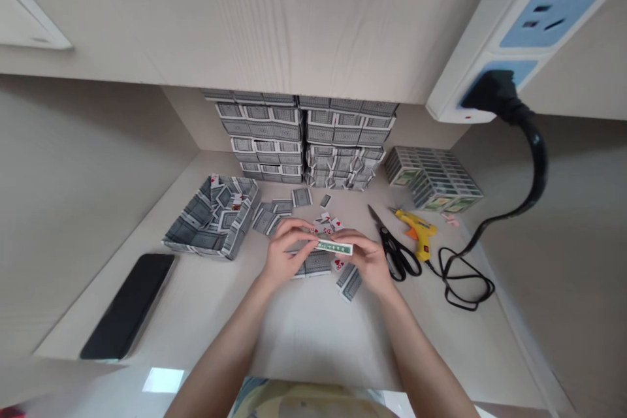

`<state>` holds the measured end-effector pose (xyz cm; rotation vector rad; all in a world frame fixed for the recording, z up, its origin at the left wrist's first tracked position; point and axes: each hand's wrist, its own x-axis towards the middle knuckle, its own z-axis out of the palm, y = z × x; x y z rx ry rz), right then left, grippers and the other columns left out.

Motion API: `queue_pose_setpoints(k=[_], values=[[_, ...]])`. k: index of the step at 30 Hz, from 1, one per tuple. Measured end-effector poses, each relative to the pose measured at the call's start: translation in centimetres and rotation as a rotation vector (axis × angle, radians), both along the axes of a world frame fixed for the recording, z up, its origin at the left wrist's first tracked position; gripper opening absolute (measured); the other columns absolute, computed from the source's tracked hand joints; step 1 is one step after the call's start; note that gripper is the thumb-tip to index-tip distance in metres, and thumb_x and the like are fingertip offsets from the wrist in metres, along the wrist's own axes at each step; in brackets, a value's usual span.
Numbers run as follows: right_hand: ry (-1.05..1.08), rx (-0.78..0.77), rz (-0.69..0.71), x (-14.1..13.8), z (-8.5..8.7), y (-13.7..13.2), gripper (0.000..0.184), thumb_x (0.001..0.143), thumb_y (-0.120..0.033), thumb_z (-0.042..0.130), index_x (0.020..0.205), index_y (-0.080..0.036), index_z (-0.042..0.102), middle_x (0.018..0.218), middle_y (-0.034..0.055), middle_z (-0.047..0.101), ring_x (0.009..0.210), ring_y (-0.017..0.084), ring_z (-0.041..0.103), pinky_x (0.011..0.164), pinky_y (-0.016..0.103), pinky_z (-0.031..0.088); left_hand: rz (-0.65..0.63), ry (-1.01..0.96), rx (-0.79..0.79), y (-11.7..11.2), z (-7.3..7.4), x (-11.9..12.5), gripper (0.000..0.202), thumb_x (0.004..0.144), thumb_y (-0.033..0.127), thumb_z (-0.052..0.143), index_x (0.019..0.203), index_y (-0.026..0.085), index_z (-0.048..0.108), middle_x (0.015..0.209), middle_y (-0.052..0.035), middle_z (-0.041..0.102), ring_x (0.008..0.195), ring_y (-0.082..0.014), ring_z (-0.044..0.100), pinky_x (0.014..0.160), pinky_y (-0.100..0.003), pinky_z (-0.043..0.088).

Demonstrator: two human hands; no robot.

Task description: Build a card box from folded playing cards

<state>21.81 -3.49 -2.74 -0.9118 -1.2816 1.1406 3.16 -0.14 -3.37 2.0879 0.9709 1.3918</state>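
Between my left hand (290,249) and my right hand (365,258) is a small green-and-white card box (336,247), its narrow side facing me. The fingertips of both hands pinch it, one hand at each end, above the table. Loose playing cards (337,224) with red hearts lie just behind it. Below the hands rests a grey-patterned piece made of cards (316,264), partly hidden by the left fingers. More grey-backed cards (350,282) lie beside the right wrist, and others (267,217) behind the left hand.
An open tray built of cards (235,235) holds loose cards on the left, with a black phone (130,304) in front. Stacked card-built boxes (264,127) stand at the back. Right are scissors (392,248), a yellow glue gun (418,232) with cord, card packs (435,176) and a power strip (490,59).
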Motion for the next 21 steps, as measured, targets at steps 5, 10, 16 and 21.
queue_pose_setpoints(k=[5, 10, 16, 21], values=[[-0.004, -0.045, -0.038, 0.0, -0.8, 0.1, 0.019, 0.065, -0.022, 0.069, 0.083, -0.029, 0.07, 0.093, 0.0011, 0.067, 0.091, 0.021, 0.059, 0.086, 0.041, 0.044, 0.054, 0.005, -0.004, 0.1, -0.4, 0.4, 0.006, 0.074, 0.018, 0.061, 0.078, 0.021, 0.065, 0.086, -0.0025, 0.061, 0.085, -0.015, 0.055, 0.079, -0.033, 0.043], [0.002, -0.177, -0.083, -0.4, -1.3, 0.1, 0.025, 0.065, -0.024, 0.07, 0.089, -0.026, 0.069, 0.093, 0.0019, 0.068, 0.089, 0.022, 0.061, 0.085, 0.04, 0.044, 0.137, -0.018, -0.021, -0.3, -0.3, 0.8, 0.006, 0.076, 0.017, 0.058, 0.074, 0.02, 0.063, 0.08, -0.0015, 0.062, 0.081, -0.0139, 0.056, 0.077, -0.032, 0.044], [0.098, -0.21, -0.114, -0.9, -1.8, 0.2, 0.027, 0.063, -0.023, 0.071, 0.089, -0.026, 0.069, 0.093, 0.0011, 0.069, 0.089, 0.02, 0.061, 0.086, 0.038, 0.044, 0.185, -0.046, -0.014, -0.5, -0.6, 0.9, 0.005, 0.077, 0.016, 0.057, 0.075, 0.018, 0.061, 0.081, -0.0016, 0.061, 0.08, -0.0132, 0.056, 0.077, -0.031, 0.044], [0.142, -0.222, -0.148, -0.9, -2.0, 0.3, 0.028, 0.06, -0.023, 0.072, 0.088, -0.025, 0.069, 0.096, 0.0021, 0.069, 0.088, 0.021, 0.061, 0.084, 0.04, 0.045, 0.185, -0.054, 0.004, -0.5, -0.7, 0.8, 0.006, 0.077, 0.015, 0.056, 0.076, 0.019, 0.061, 0.081, -0.0014, 0.06, 0.082, -0.0134, 0.056, 0.079, -0.032, 0.044]])
